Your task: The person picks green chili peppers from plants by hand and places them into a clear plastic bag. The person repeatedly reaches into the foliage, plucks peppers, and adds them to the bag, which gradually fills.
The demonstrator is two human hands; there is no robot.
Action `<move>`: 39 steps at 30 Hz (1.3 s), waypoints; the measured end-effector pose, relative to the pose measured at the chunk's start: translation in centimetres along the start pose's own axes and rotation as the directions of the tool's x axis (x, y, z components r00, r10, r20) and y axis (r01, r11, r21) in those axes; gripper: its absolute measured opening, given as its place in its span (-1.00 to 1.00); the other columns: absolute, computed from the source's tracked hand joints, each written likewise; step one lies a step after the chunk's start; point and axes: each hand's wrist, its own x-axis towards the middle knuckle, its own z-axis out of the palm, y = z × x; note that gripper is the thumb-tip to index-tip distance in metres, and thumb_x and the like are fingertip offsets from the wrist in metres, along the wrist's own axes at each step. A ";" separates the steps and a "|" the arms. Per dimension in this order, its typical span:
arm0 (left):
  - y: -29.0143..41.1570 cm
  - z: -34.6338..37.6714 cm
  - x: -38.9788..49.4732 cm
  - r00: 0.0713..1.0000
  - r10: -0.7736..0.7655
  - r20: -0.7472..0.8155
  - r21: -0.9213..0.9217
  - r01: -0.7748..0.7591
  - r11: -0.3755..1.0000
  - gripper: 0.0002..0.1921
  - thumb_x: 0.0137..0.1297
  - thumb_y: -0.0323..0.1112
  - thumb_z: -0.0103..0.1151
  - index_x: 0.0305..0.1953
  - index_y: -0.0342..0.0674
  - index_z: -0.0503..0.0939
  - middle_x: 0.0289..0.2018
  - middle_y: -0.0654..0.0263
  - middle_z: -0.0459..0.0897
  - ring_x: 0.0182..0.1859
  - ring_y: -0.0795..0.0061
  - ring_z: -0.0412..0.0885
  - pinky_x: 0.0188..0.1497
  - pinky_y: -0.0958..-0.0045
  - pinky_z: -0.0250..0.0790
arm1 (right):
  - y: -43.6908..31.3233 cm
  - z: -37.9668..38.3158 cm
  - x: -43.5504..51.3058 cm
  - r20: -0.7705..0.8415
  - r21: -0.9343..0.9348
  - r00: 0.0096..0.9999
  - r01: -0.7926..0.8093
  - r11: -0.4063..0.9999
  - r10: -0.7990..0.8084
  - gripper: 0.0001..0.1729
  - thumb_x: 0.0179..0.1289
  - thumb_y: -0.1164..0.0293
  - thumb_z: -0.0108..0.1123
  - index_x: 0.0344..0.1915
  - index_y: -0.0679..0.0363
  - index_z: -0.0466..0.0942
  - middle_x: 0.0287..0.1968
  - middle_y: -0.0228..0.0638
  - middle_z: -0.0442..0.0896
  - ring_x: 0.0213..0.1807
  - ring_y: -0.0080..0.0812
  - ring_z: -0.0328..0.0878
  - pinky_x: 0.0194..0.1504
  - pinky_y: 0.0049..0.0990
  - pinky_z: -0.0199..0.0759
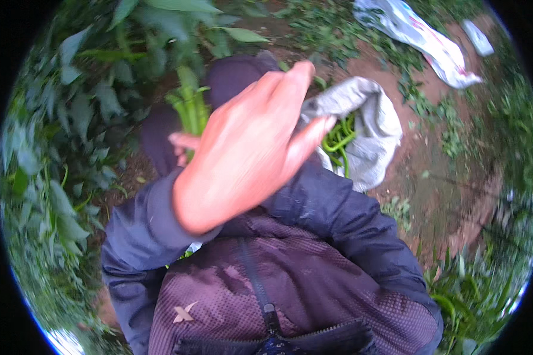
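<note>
My left hand [244,151], blurred, crosses the middle of the view close to the camera with its back turned up. Its thumb stands apart from the fingers, and nothing shows between them; the palm is hidden. Behind it, my right hand [185,144] shows only some fingertips, closed around a bunch of long green peppers [191,108]. The rest of that hand is covered by the left one. Beyond the left thumb, a white woven sack [377,133] with a rolled-down rim holds more green peppers [341,140].
Leafy pepper plants [84,106] crowd the left side, close to my dark-clad knees [235,77]. A whitish plastic sack [426,40] lies flat at the upper right, beside a small pale object [477,37]. Bare soil [448,186] and low weeds [453,124] extend along the right.
</note>
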 end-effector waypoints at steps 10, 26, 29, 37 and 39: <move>-4.7 -3.3 -17.7 0.695 -0.702 0.154 -0.235 0.716 0.657 -0.48 0.20 -0.18 0.53 0.07 -0.31 0.55 -0.29 0.22 0.67 -0.24 0.58 0.58 -0.12 0.38 0.50 | -1.1 2.9 0.0 0.264 0.278 0.963 -0.132 0.951 0.057 -0.83 0.51 0.25 0.17 -0.15 0.05 0.42 -0.38 -0.51 0.35 -0.36 -0.51 0.35 -0.02 -0.33 0.40; 7.1 -6.3 -31.2 0.087 -0.577 -0.812 -0.233 0.859 0.457 -0.71 0.12 -0.55 0.29 -0.09 -0.26 0.55 -0.34 0.06 0.64 -0.30 0.03 0.71 -0.27 0.23 0.52 | 14.7 13.9 -5.6 0.388 -0.614 0.810 -0.129 0.778 0.440 -0.52 0.52 0.25 0.23 0.23 0.34 0.42 0.13 -0.20 0.59 0.21 -0.37 0.54 0.31 -0.33 0.35; 10.1 -10.0 -36.9 -0.087 -0.314 -0.945 -0.133 0.983 0.126 -0.81 0.30 -0.44 0.31 -0.09 -0.30 0.59 -0.37 0.10 0.66 -0.38 0.33 0.62 -0.28 0.36 0.45 | 17.7 14.0 -2.2 0.462 -0.857 0.686 0.181 0.483 0.563 -0.15 0.30 0.05 0.44 0.32 0.45 0.34 0.24 -0.01 0.51 0.30 -0.25 0.48 0.34 -0.29 0.34; 8.0 -10.1 -45.2 0.066 -0.649 -0.758 0.393 0.840 -0.374 -0.81 0.18 -0.49 0.17 -0.17 -0.24 0.48 -0.38 0.06 0.64 -0.38 0.02 0.70 -0.40 0.14 0.53 | 30.4 11.0 10.2 0.301 -0.529 0.742 0.653 -0.542 0.599 0.17 0.09 -0.04 0.51 0.43 0.54 0.17 0.35 0.28 0.40 0.42 0.13 0.37 0.42 -0.18 0.31; 4.2 -8.0 -46.9 -0.015 -0.735 -0.677 0.479 0.750 -0.457 -0.89 0.20 -0.44 0.15 -0.23 -0.21 0.55 -0.45 0.16 0.66 -0.45 0.22 0.71 -0.49 0.23 0.51 | 33.3 9.9 11.4 0.097 -0.658 0.727 0.559 -0.505 0.679 0.20 0.09 -0.06 0.51 0.47 0.48 0.12 0.42 0.25 0.36 0.45 0.06 0.37 0.41 -0.18 0.33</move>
